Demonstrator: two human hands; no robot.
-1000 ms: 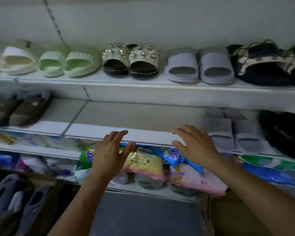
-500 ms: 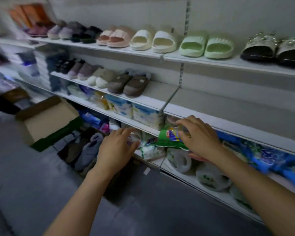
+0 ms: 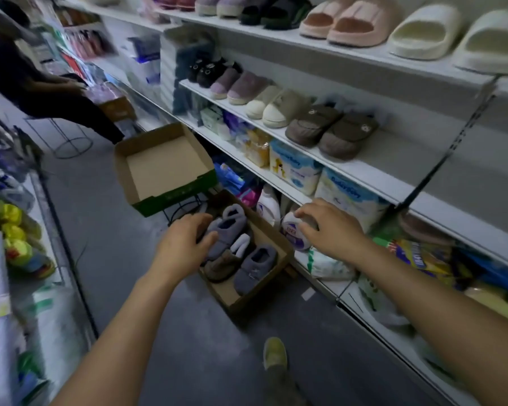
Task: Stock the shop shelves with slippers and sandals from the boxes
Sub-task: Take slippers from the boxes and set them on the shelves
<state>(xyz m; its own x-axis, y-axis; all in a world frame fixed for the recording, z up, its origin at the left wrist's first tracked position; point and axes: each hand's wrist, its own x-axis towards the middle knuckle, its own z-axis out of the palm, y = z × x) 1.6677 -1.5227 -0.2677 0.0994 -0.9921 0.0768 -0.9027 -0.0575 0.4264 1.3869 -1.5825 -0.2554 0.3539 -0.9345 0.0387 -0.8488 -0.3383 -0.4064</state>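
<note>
- The view has swung left and down since half a second ago: the shop shelves now run up and to the right of both hands, and the green and studded sandals are out of frame.
- The empty cardboard box, far left of the left hand before, now sits just above it.
- A second box on the floor, barely seen earlier, now lies between the two hands, holding grey slippers and a brown one.
- Brown slippers stand on the middle shelf, well above the right hand.
- The right hand has left the green packet; it now hovers with fingers loosely curved and spread, holding nothing, over a white bottle on the bottom shelf.
- The left hand has come over the box's left edge, fingers relaxed and apart, thumb just beside a grey slipper; whether it touches, I cannot tell.
</note>
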